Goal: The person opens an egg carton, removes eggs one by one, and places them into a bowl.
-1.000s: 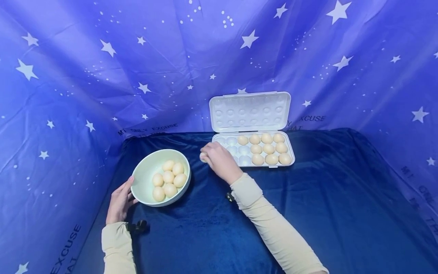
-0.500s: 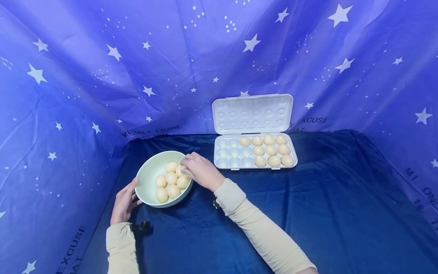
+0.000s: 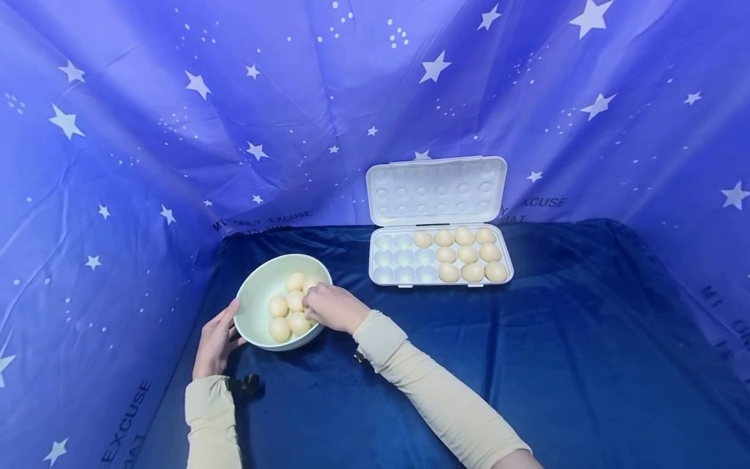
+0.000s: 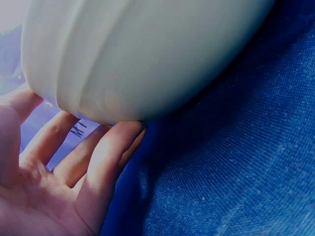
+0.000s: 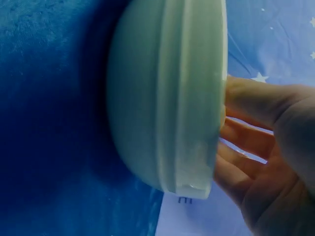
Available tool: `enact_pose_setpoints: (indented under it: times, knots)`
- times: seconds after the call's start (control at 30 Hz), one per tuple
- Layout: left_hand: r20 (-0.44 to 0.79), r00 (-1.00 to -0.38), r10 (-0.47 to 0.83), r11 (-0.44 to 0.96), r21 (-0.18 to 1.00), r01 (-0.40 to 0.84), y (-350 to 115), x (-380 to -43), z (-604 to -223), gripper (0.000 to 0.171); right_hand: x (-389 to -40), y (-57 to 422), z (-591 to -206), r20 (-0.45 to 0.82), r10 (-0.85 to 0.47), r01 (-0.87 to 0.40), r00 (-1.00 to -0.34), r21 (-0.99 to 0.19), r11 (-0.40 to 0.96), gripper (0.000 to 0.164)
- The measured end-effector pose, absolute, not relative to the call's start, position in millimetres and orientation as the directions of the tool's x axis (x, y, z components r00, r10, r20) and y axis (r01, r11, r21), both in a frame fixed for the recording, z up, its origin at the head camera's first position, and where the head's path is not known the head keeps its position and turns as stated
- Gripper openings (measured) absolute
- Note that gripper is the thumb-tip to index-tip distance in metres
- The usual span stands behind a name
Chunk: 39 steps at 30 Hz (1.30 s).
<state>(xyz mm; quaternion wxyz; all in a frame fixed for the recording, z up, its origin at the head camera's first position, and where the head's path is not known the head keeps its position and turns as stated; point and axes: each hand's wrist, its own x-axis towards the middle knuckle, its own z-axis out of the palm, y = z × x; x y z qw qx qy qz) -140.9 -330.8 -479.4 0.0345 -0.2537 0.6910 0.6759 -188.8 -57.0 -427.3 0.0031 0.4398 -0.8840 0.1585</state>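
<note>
A pale green bowl [image 3: 253, 286] with several eggs [image 3: 279, 329] in it stands on the left, tilted a little. My left hand [image 3: 213, 342] holds it from the left, thumb at the rim; in the left wrist view the fingertips [image 4: 130, 129] meet its outer wall. My right hand [image 3: 334, 306] reaches over the right rim, fingers curled down round an egg at the bowl's right side, which they mostly hide. In the right wrist view the bowl wall [image 5: 142, 93] covers those fingertips.
Right of the bowl lies a white egg box [image 3: 375, 277], lid [image 3: 436, 189] up against the curtain. Eggs [image 3: 467, 254] fill its right side; cups [image 3: 404, 257] at the left are bare. Dark blue cloth [image 3: 375, 404] covers the table. A starry curtain [image 3: 328, 98] rises behind.
My right hand has moved left from the egg box's left end to the bowl, then lower inside its right rim. The egg seen in it a second ago no longer shows. My left hand stays on the bowl.
</note>
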Motion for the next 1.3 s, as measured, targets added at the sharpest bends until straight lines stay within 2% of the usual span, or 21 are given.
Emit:
enact_pose_setpoints:
  times: [0.33,0.57,0.77,0.83,1.0,1.3]
  knots:
    - [-0.379,-0.877,-0.297,-0.065,0.924,-0.377,-331.3,-143.1,-480.8,0.075,-187.7,-68.2,-431.7,0.087,-0.752,-0.751,-0.653,-0.199,0.629,0.012]
    - [-0.403,-0.864,-0.302,-0.085,0.914,-0.397,-333.8,-141.8,-484.2,0.076,-186.3,-72.8,-438.6,0.029,-0.739,-0.730,-0.673,-0.186,0.657,0.021]
    - [-0.396,-0.868,-0.300,-0.103,0.918,-0.384,-332.4,-142.7,-483.0,0.074,-186.9,-72.2,-442.4,0.077,-0.711,-0.709,-0.699,-0.199,0.676,0.019]
    - [-0.398,-0.864,-0.308,-0.108,0.917,-0.384,-332.7,-141.1,-482.0,0.064,-185.7,-72.2,-444.5,0.089,-0.708,-0.709,-0.700,-0.203,0.675,0.018]
    - [-0.407,-0.858,-0.312,-0.140,0.913,-0.383,-332.2,-135.0,-479.0,0.011,-182.4,-71.5,-448.5,0.099,-0.718,-0.718,-0.689,-0.230,0.657,0.019]
    - [-0.397,-0.872,-0.285,-0.147,0.917,-0.370,-331.3,-138.2,-479.8,0.008,-184.8,-68.6,-450.9,0.149,-0.699,-0.707,-0.699,-0.290,0.645,0.019]
